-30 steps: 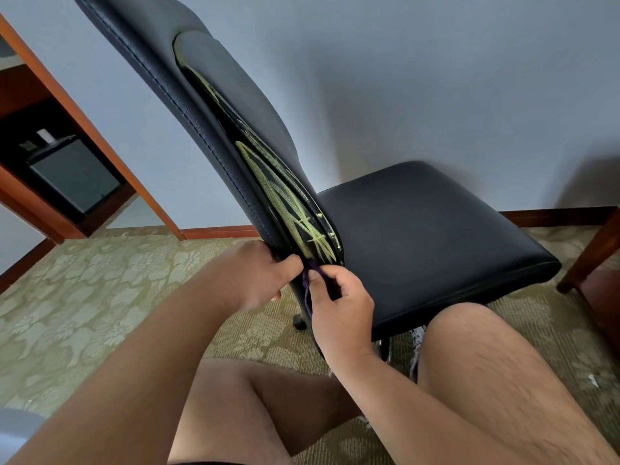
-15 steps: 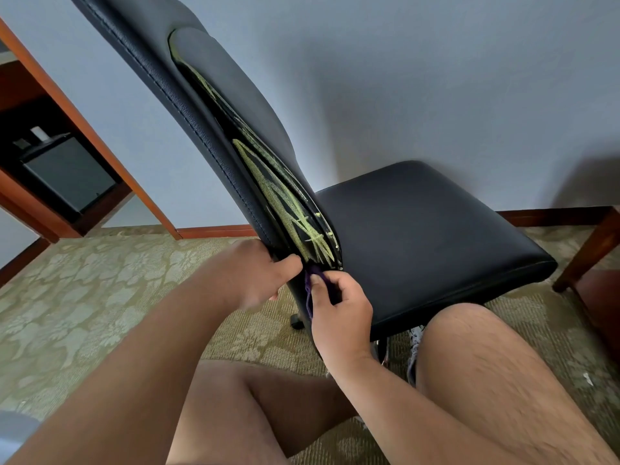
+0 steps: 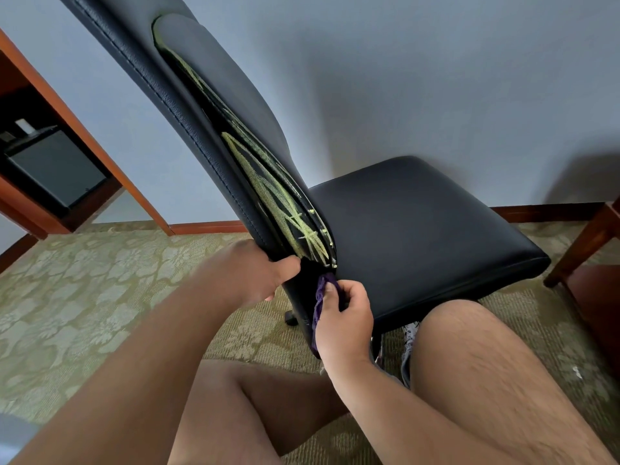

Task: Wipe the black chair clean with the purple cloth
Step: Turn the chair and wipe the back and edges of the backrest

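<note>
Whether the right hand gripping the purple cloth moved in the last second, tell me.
Yes: the right hand with the purple cloth slid slightly down, away from the yellow scribbles on the black chair.

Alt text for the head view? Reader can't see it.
The right hand holds a purple cloth at the lower backrest of a black chair, below yellow-green scribbles, while the left hand grips the backrest's edge. The chair stands on patterned carpet before a pale wall.
</note>
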`<move>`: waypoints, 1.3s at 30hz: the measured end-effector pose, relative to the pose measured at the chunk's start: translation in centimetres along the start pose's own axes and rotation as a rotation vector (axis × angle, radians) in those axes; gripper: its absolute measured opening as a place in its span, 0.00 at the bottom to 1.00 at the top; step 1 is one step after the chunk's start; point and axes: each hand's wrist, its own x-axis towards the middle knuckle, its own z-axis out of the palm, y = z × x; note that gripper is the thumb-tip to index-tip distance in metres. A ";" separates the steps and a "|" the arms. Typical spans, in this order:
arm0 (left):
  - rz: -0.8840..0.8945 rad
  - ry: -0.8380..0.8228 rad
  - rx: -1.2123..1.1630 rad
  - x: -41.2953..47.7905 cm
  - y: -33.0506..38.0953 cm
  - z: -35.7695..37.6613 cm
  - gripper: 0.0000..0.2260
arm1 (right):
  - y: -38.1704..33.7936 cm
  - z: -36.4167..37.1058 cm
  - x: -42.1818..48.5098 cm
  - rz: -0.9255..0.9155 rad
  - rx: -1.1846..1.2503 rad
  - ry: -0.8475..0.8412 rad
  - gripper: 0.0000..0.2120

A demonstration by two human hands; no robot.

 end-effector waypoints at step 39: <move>-0.002 -0.033 0.154 -0.3 0.7 -0.6 0.11 | -1.3 -0.6 2.7 -0.279 -0.137 -0.007 0.03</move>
